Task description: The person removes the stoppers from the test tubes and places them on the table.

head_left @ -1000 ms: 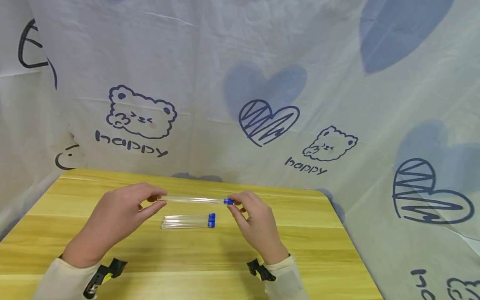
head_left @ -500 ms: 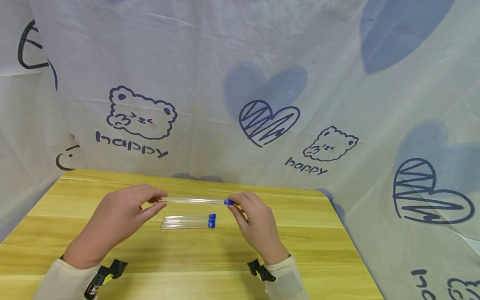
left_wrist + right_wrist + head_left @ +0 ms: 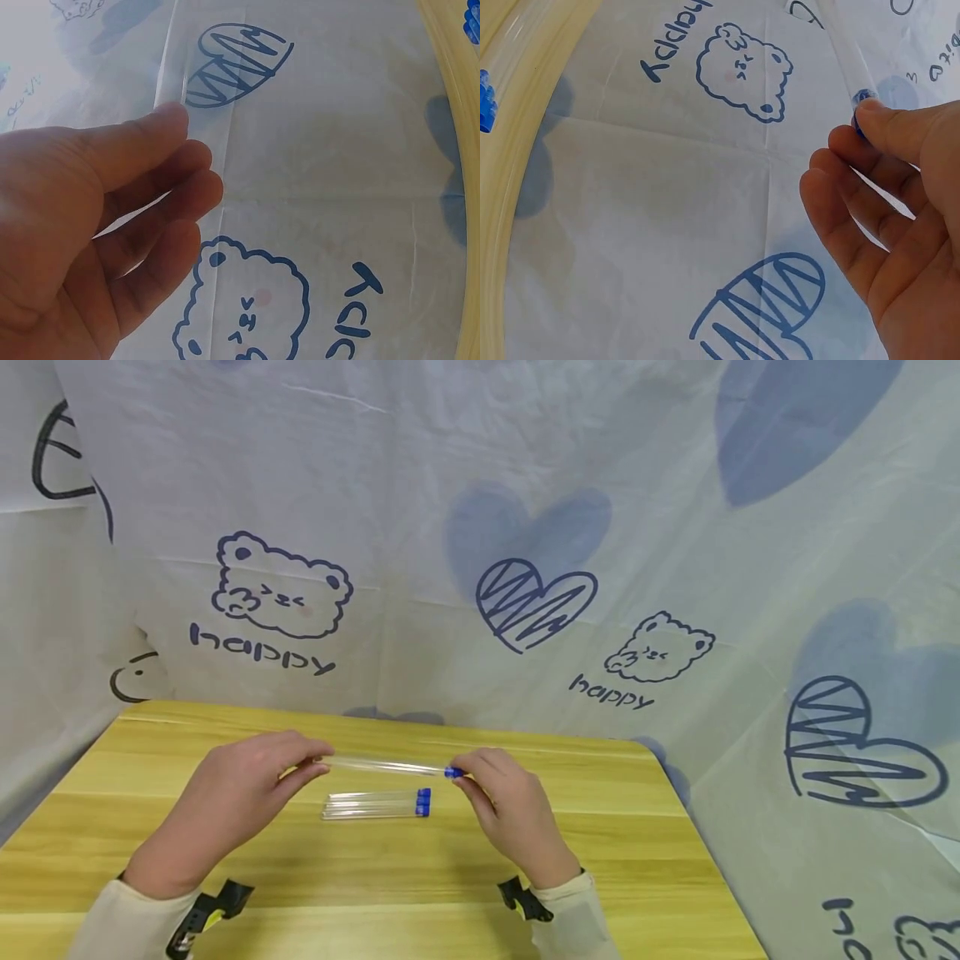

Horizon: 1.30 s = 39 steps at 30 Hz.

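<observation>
A clear test tube with a blue cap is held sideways above the table, tilted slightly down toward the cap. My left hand pinches its clear end between thumb and fingertips. At the other end my right hand grips the blue cap with thumb and index finger, as the right wrist view also shows at the cap. Just in front of the held tube, several similar capped test tubes lie side by side on the wood, blue caps to the right.
The table has a light wood-grain top. Behind it hangs a pale cloth printed with bears and hearts, which continues down the right side. Black camera mounts sit on both wrists.
The capped end of the held test tube has dropped slightly and moved a little left with my right hand. My left hand has barely moved; the tubes on the table stay put.
</observation>
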{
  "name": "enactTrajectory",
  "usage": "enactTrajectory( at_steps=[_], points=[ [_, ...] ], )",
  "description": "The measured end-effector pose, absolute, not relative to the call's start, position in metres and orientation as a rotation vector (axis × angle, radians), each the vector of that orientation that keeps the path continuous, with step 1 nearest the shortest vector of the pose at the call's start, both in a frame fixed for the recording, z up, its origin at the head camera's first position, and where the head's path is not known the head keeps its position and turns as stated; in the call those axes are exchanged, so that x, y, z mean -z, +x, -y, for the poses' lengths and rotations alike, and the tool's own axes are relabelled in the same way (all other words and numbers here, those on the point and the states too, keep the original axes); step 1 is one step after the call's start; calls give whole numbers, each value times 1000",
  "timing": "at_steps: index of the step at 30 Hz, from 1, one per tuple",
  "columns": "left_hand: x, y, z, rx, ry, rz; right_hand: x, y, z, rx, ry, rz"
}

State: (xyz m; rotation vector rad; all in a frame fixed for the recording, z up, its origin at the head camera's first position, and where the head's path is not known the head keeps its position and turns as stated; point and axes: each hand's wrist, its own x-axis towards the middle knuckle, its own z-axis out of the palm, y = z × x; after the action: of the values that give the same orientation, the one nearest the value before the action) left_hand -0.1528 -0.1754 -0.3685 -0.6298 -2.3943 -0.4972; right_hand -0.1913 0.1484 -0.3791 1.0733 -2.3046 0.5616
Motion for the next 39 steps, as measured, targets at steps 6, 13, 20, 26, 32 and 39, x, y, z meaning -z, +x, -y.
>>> enactTrajectory(
  at_steps=[6, 13, 20, 26, 32, 39],
  points=[
    [368, -154, 176, 525, -595, 2406, 380, -191, -147, -698, 1032, 2282],
    [366, -154, 176, 551, -576, 2397, 377, -190, -146, -774, 1013, 2270],
    [363, -155, 176, 548, -573, 2413, 374, -192, -146, -724, 1012, 2259],
    [361, -155, 175, 548, -570, 2425, 372, -192, -145, -716, 983, 2264],
    [360, -154, 174, 544, -550, 2478, 373, -191, -144, -716, 963, 2266],
    [359, -154, 174, 526, -553, 2545, 374, -190, -145, -690, 945, 2287]
  ],
)
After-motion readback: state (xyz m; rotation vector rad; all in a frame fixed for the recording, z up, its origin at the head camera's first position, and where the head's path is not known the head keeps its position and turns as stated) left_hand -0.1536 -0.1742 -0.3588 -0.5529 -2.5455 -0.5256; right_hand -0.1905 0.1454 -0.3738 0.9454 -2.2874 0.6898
